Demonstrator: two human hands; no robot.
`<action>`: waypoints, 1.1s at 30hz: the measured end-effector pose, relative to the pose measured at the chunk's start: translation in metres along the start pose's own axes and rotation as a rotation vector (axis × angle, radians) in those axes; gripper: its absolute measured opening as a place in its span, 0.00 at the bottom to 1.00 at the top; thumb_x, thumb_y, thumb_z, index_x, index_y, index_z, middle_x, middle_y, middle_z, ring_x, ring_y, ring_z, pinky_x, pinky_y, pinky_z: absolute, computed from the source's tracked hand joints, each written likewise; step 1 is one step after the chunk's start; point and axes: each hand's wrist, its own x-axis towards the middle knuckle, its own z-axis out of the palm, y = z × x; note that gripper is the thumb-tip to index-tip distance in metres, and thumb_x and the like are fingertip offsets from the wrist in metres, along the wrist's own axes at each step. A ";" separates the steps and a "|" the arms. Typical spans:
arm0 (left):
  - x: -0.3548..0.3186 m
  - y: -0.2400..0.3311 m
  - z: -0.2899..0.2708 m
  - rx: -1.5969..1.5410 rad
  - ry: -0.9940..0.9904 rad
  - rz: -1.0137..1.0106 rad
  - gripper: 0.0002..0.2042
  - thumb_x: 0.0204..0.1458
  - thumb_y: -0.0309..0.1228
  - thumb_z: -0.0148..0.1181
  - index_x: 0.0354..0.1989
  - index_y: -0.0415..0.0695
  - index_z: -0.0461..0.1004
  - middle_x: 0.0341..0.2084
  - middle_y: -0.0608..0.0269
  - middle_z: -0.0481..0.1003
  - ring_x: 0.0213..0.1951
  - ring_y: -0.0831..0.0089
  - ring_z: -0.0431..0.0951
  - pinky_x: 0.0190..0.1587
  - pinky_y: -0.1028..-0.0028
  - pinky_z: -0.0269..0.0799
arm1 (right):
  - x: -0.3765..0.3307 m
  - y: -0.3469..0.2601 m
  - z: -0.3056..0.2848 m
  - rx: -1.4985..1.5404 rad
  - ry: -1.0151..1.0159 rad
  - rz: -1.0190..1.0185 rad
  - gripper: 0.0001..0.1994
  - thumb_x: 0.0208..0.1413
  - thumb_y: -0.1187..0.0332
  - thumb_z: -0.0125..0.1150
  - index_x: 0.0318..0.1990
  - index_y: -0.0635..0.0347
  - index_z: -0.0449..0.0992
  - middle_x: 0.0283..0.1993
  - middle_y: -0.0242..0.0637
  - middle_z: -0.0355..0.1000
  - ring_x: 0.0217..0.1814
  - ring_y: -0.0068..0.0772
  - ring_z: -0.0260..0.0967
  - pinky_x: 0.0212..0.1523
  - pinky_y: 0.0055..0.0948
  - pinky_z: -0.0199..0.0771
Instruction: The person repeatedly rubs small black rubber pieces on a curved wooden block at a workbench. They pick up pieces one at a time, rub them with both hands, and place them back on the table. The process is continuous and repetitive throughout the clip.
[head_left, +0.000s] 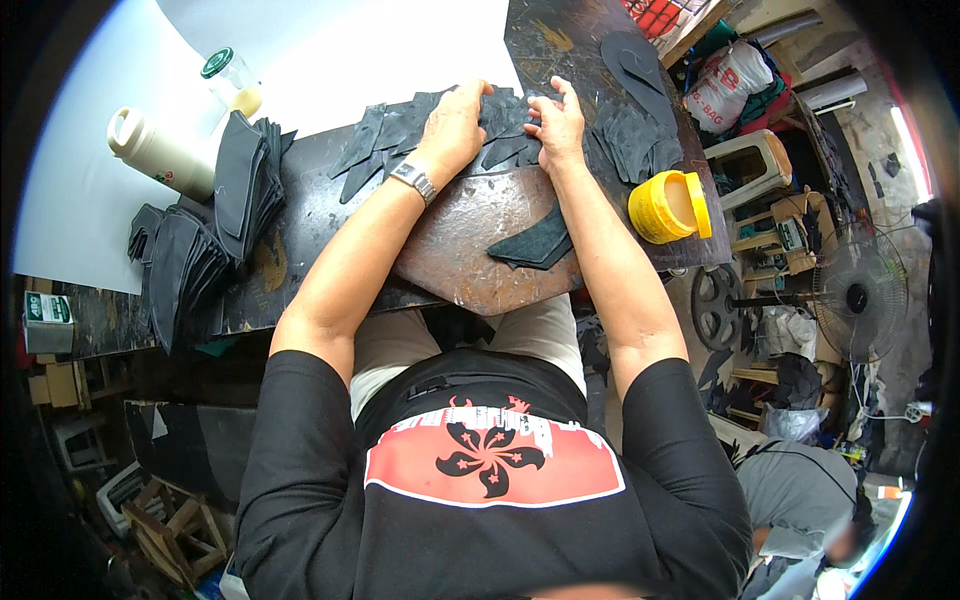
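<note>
Black T-shirt with a red panel fills the near edge; beyond it a worn brown work board rests at the person's lap. Both hands work the row of dark cut leather pieces along the board's far edge: the left hand lies flat, fingers together, pressing them, while the right hand has its fingers curled onto one piece. This looks like sorting or aligning; the next move seems to need a clean pinch on a single piece. An open yellow glue tub sits at right, a cream jug with a red-and-green label and a green-lidded jar at left.

Black tee, red print; seemingly metal wristwatch
</note>
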 end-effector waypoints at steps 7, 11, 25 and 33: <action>0.001 0.001 0.004 -0.028 -0.152 -0.082 0.23 0.53 0.20 0.53 0.59 0.46 0.68 0.34 0.50 0.80 0.43 0.49 0.82 0.51 0.55 0.75 | -0.001 -0.007 -0.010 0.115 0.032 -0.001 0.34 0.56 0.72 0.64 0.71 0.57 0.61 0.43 0.37 0.72 0.32 0.25 0.72 0.28 0.25 0.71; 0.002 -0.007 0.008 -0.050 -0.043 0.037 0.23 0.54 0.21 0.50 0.61 0.46 0.69 0.38 0.47 0.79 0.45 0.47 0.80 0.53 0.55 0.74 | -0.013 -0.018 -0.019 0.206 -0.024 -0.011 0.33 0.57 0.73 0.64 0.71 0.58 0.61 0.39 0.36 0.71 0.28 0.25 0.73 0.25 0.22 0.70; -0.001 -0.004 -0.001 0.003 -0.071 0.044 0.21 0.52 0.23 0.55 0.56 0.47 0.71 0.41 0.52 0.77 0.45 0.51 0.78 0.53 0.57 0.74 | -0.121 -0.032 -0.077 0.155 -0.090 -0.104 0.31 0.65 0.76 0.59 0.74 0.55 0.58 0.49 0.37 0.73 0.37 0.20 0.73 0.37 0.19 0.71; 0.000 0.003 -0.003 -0.001 0.054 0.107 0.24 0.49 0.20 0.56 0.57 0.48 0.71 0.48 0.48 0.72 0.49 0.48 0.78 0.55 0.57 0.75 | -0.148 -0.030 -0.074 0.089 -0.106 -0.178 0.31 0.64 0.77 0.59 0.74 0.55 0.59 0.53 0.37 0.70 0.44 0.24 0.74 0.42 0.21 0.77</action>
